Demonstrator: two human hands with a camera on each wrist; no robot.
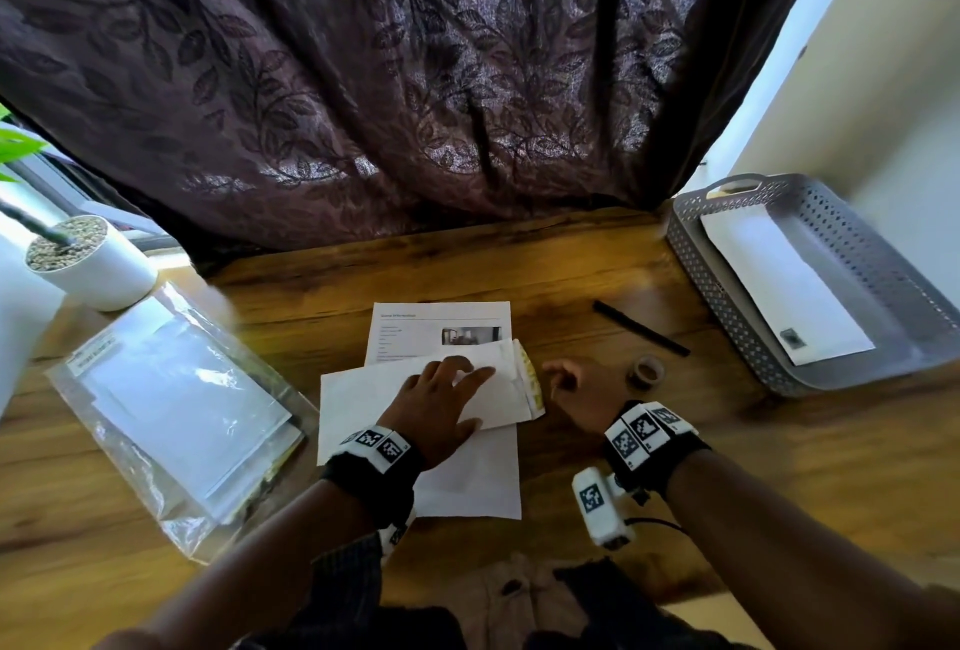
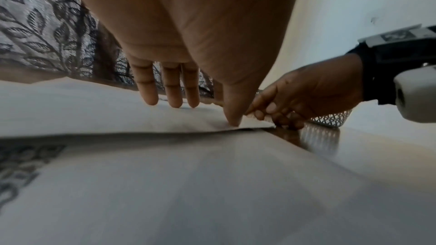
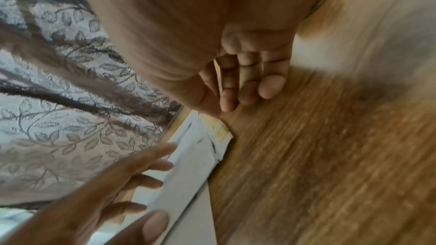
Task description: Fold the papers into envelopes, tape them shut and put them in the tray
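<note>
A white envelope (image 1: 358, 400) with a yellow strip on its flap (image 1: 531, 376) lies at the middle of the wooden table, over a printed sheet (image 1: 441, 319) and a plain white sheet (image 1: 467, 478). My left hand (image 1: 462, 397) lies flat on the envelope, fingers straight and thumb pressing down near its end (image 2: 233, 120). My right hand (image 1: 563, 379) hovers just right of the flap with fingers loosely curled and nothing in them; its thumb tip (image 3: 212, 112) sits at the flap's edge (image 3: 217, 128). The grey perforated tray (image 1: 727, 306) at the right holds one white envelope (image 1: 779, 285).
A tape roll (image 1: 647, 371) and a black pen (image 1: 641, 335) lie between my right hand and the tray. A clear plastic bag of papers (image 1: 176, 405) and a white plant pot (image 1: 88, 259) are at the left. A dark curtain hangs behind the table.
</note>
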